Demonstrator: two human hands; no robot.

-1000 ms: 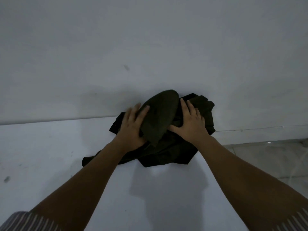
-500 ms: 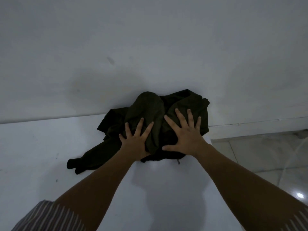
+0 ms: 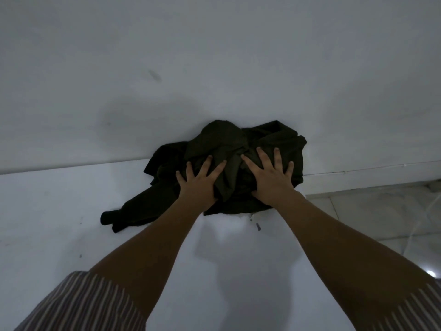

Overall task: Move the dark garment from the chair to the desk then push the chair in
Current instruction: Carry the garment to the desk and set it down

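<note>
- We see the dark garment [image 3: 222,144] bunched at frame centre on the white desk [image 3: 47,211], against the wall [image 3: 214,56].
- Our left hand [image 3: 198,185] and right hand [image 3: 272,180] lie flat on it, fingers spread.
- Tiled floor [image 3: 381,216] shows at right.

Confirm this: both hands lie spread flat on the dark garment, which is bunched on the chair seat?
Not quite. Both hands, left hand and right hand, do lie spread flat on the dark garment, but the head view shows it bunched on the white desk against the wall.
</note>
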